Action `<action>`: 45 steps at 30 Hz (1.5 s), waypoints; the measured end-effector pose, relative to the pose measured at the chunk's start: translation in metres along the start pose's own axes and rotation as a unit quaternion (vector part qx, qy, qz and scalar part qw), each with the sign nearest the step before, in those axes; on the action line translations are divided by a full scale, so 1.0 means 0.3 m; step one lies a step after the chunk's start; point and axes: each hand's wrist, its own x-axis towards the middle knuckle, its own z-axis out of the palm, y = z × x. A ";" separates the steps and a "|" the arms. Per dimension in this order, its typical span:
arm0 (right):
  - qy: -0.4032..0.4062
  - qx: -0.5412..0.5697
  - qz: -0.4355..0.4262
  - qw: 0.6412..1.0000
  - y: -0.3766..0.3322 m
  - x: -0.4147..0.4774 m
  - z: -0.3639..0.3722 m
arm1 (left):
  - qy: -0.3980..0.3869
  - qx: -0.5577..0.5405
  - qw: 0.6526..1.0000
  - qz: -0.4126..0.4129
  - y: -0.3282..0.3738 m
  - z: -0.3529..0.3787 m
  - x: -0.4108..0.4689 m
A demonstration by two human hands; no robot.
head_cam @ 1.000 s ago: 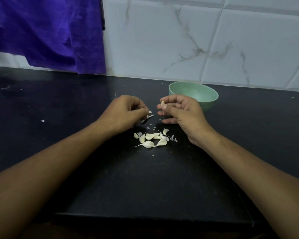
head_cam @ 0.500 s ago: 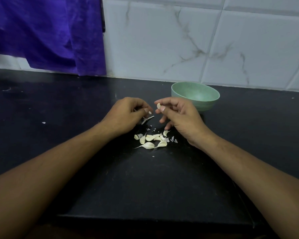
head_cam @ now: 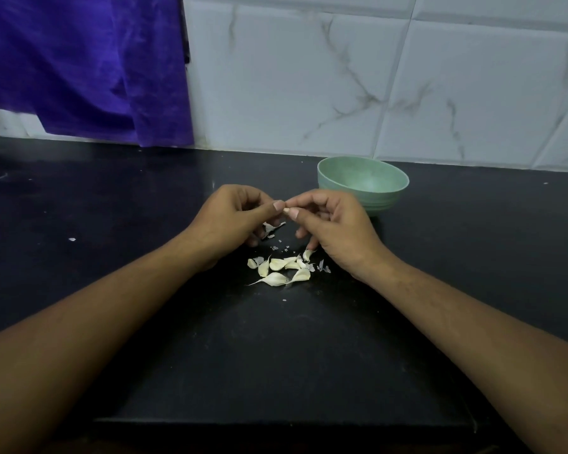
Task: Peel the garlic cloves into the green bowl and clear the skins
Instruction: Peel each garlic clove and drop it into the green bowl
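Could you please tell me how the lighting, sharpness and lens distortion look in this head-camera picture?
Head view: dim, bluish, even light, no glare on the black counter; left hand and right hand, pinching a clove, look sharp, unblurred; wide-angle lens bows grout lines in the wall tiles.

Location type: kitchen. Indicators: a black polished stone counter (head_cam: 112, 224) meets a wall of white marble-veined ceramic tiles (head_cam: 309, 77) along its rear edge. A purple fabric cloth (head_cam: 79, 60) hangs above the rear left edge. A pale green round bowl (head_cam: 384, 204) and whitish garlic cloves (head_cam: 276, 278) lie mid-counter.
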 end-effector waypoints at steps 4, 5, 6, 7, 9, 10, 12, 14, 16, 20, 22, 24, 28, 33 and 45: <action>-0.011 -0.015 -0.012 1.000 -0.001 0.001 0.001 | -0.010 0.021 1.000 0.006 0.001 -0.008 -0.008; -0.014 -0.013 -0.013 1.000 -0.001 0.001 -0.001 | -0.012 0.024 1.000 0.005 0.003 -0.009 -0.009; -0.015 -0.012 -0.015 1.000 -0.002 0.000 -0.002 | -0.013 0.028 1.000 0.006 0.005 -0.009 -0.010; -0.016 -0.014 -0.017 1.000 -0.002 0.001 -0.004 | -0.012 0.037 0.999 0.008 0.005 -0.008 -0.011; -0.019 -0.019 -0.020 0.999 -0.003 0.001 -0.005 | -0.006 0.067 0.998 0.017 0.003 -0.008 -0.011; -0.020 -0.021 -0.021 0.999 -0.002 0.002 -0.005 | 0.000 0.084 0.996 0.024 0.002 -0.009 -0.011; -0.020 -0.022 -0.022 0.999 0.000 0.003 -0.005 | 0.020 0.123 0.991 0.047 0.004 -0.009 -0.014; -0.021 -0.020 -0.022 0.999 0.003 0.005 -0.003 | 0.046 0.161 0.983 0.076 0.012 -0.003 -0.023; -0.023 -0.008 -0.019 1.000 0.005 0.006 -0.001 | 0.063 0.172 0.979 0.090 0.022 0.006 -0.032; -0.031 0.027 -0.005 0.999 -0.004 0.006 -0.002 | 0.073 0.167 0.980 0.085 0.025 0.008 -0.029; -0.044 0.042 0.002 0.998 -0.010 0.006 -0.003 | 0.073 0.138 0.985 0.071 0.021 0.005 -0.022; -0.050 0.043 0.002 0.998 -0.014 0.006 -0.002 | 0.072 0.125 0.988 0.059 0.018 0.005 -0.018; -0.042 0.055 0.003 0.998 -0.021 0.003 0.004 | 0.048 0.100 0.993 0.047 0.014 0.000 -0.017; -0.006 0.129 0.023 0.991 -0.037 0.003 -0.010 | 0.025 0.113 0.993 0.037 0.005 -0.004 -0.008; -0.032 0.147 0.061 0.987 -0.047 -0.002 -0.036 | 0.046 0.136 0.989 0.045 0.004 -0.030 -0.009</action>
